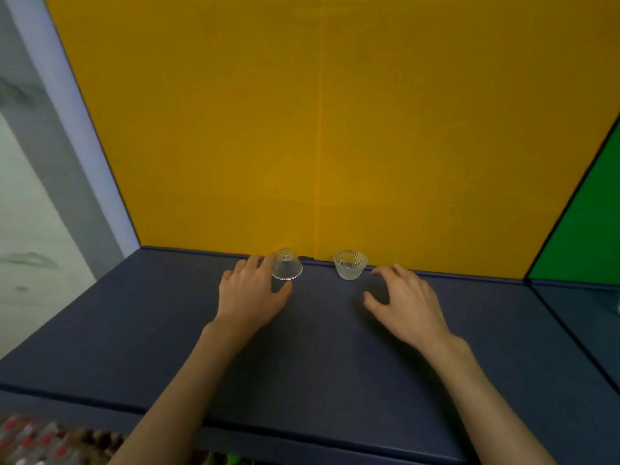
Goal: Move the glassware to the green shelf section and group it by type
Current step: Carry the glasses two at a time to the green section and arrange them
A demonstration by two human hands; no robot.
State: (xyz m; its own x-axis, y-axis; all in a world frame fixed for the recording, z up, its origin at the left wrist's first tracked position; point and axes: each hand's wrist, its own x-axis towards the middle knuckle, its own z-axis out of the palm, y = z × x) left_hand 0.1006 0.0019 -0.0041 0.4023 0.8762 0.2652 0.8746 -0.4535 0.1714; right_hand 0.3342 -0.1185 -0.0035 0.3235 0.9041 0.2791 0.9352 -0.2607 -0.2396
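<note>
Two small clear glass cups stand at the back of a dark blue shelf (167, 330), against a yellow back panel (302, 129). The left hand (250, 293) lies spread just above the shelf, its grip open: the fingertips touch or nearly touch the left side of the inverted glass cup (287, 265), which rests rim-down, while the thumb reaches forward just below that cup's rim. The cup sits at the far right edge of this grip, not enclosed by it.

The right hand (407, 302) is also spread, its grip wide open and holding nothing. The upright ribbed glass cup (350, 264) stands mouth-up just beyond and to the left of its fingertips, close but apart from them, with the thumb pointing toward the space below the cup.

The two cups are near each other, between the two hands. The green shelf section (587, 229) lies well off to the right of the right grip, past a dark divider line.
</note>
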